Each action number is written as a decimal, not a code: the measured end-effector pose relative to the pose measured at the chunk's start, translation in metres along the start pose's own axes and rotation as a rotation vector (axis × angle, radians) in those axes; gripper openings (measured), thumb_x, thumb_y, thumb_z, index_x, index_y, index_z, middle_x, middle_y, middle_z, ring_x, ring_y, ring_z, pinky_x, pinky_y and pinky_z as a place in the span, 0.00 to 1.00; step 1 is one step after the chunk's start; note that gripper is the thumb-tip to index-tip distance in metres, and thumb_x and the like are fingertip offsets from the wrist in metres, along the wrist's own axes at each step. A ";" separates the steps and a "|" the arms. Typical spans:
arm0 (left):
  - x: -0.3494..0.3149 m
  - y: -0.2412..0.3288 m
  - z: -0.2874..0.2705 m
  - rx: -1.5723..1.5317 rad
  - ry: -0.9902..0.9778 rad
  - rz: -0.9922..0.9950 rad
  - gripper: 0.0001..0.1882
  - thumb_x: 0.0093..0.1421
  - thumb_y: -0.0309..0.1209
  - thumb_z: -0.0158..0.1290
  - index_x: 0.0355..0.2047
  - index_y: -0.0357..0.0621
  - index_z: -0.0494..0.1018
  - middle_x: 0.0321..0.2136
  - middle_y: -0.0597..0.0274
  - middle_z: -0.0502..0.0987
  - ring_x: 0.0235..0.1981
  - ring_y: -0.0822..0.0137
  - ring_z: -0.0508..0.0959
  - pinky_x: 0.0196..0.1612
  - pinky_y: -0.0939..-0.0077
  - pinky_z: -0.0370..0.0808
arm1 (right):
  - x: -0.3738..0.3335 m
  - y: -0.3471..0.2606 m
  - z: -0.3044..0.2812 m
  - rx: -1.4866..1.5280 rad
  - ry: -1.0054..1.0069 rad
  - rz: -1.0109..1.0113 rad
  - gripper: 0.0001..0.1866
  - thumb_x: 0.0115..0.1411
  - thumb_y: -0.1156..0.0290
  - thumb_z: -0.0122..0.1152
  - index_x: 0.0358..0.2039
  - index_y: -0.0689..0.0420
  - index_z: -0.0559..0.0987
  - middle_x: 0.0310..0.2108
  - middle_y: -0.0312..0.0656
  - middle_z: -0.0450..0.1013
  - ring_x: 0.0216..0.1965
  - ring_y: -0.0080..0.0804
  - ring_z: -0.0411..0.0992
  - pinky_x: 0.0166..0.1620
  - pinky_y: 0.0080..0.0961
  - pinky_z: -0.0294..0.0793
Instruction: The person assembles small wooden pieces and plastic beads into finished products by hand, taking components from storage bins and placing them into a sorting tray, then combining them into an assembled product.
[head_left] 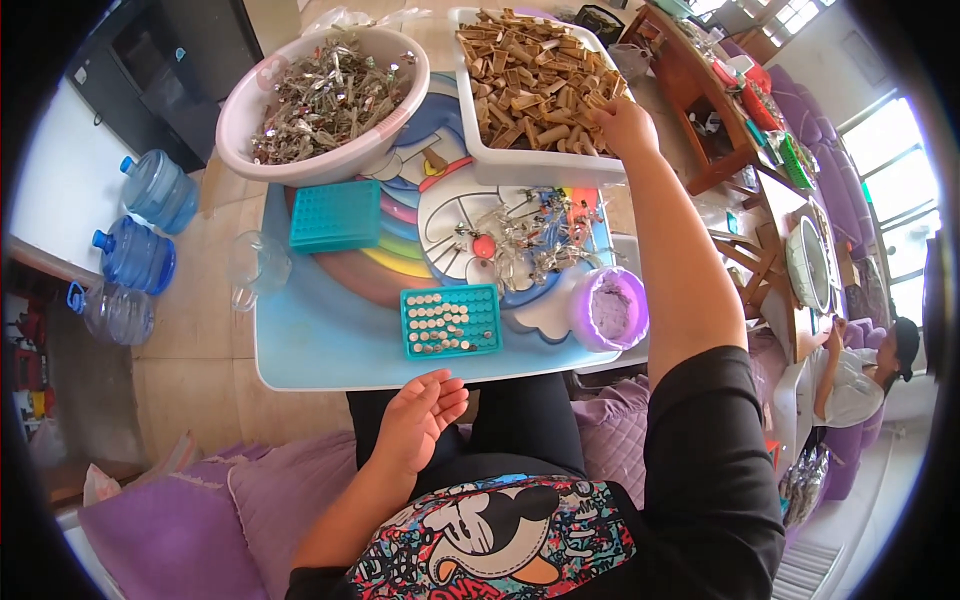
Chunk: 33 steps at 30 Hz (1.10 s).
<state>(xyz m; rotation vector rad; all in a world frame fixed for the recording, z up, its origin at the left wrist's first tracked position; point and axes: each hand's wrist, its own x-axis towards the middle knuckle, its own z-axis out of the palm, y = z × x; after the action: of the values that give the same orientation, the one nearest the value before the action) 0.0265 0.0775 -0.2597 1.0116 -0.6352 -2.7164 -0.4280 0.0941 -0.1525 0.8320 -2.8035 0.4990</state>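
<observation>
My right hand (628, 128) reaches over the near right corner of a white bin (545, 160) heaped with short brown trough-shaped pieces (530, 75). Its fingers are pinched at one of these pieces, though the fingertips are partly hidden among the heap. Off the table's front edge, above my lap, my left hand (420, 415) is held palm up with loosely bent fingers and nothing visible in it. Just beyond it lies a teal tray (450, 349) with rows of small round pale discs in its wells. A purple tub (628, 300) lined with a bag holds greyish contents.
At the far left stands a pink basin (232, 130) full of clear-wrapped shiny items. Teal stacked trays (335, 215), loose wrapped pieces (530, 240) and a clear jug (260, 265) are on or beside the rainbow table (320, 350). Another person (860, 375) sits at right.
</observation>
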 end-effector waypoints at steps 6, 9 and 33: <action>0.003 0.001 0.005 0.026 -0.007 -0.014 0.16 0.62 0.33 0.47 0.47 0.35 0.65 0.41 0.51 0.72 0.42 0.61 0.74 0.48 0.68 0.72 | 0.029 0.059 0.028 0.048 0.136 -0.006 0.14 0.52 0.61 0.56 0.36 0.54 0.79 0.33 0.47 0.76 0.37 0.38 0.74 0.42 0.32 0.70; 0.000 0.000 -0.001 0.002 0.016 0.000 0.16 0.62 0.33 0.47 0.46 0.35 0.65 0.41 0.51 0.72 0.42 0.61 0.74 0.48 0.68 0.72 | 0.006 0.039 0.036 0.160 -0.126 -0.055 0.13 0.51 0.68 0.57 0.38 0.54 0.78 0.32 0.45 0.76 0.36 0.35 0.74 0.40 0.28 0.71; -0.011 -0.006 0.003 0.112 -0.118 -0.021 0.18 0.60 0.30 0.50 0.48 0.32 0.67 0.38 0.56 0.75 0.37 0.66 0.77 0.41 0.76 0.76 | -0.347 -0.092 0.005 0.774 -0.555 -0.394 0.18 0.46 0.75 0.64 0.40 0.61 0.73 0.33 0.45 0.70 0.30 0.37 0.73 0.34 0.28 0.74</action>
<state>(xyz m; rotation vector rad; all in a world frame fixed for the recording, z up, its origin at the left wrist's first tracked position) 0.0331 0.0869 -0.2542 0.8915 -0.8100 -2.8031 -0.0894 0.1926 -0.2219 1.8663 -2.7302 1.5144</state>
